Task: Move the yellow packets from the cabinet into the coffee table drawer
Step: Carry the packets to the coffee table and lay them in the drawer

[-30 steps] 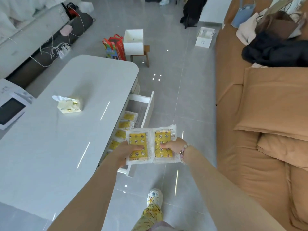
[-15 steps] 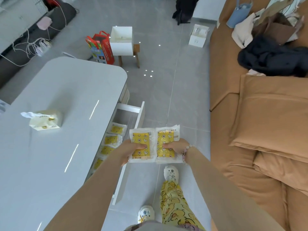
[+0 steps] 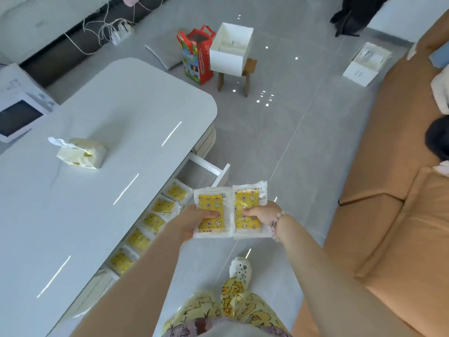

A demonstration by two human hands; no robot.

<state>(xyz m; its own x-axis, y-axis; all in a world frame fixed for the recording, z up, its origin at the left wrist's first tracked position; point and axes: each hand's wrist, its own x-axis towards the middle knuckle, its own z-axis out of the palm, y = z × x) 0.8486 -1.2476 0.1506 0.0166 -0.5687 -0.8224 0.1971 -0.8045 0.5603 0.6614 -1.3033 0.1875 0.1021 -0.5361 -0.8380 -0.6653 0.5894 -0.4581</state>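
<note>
My left hand (image 3: 192,223) grips a yellow packet (image 3: 211,210) in clear wrapping, thumb across its face. My right hand (image 3: 263,216) grips a second yellow packet (image 3: 246,203) right beside it. Both packets hover over the floor, just right of the open coffee table drawer (image 3: 220,170). Inside the drawer lies a row of several yellow packets (image 3: 153,221), partly hidden under the tabletop edge. The cabinet is out of view.
The white coffee table (image 3: 97,190) carries a tissue pack (image 3: 81,154) and a white box (image 3: 17,110) at its left. A brown sofa (image 3: 388,190) lines the right. A stool with a white box (image 3: 230,52) and a red bag (image 3: 196,57) stand beyond on the grey floor.
I have stepped closer along the table; the view has shifted so more of the drawer's packet row shows. Both hands still hold their packets side by side.
</note>
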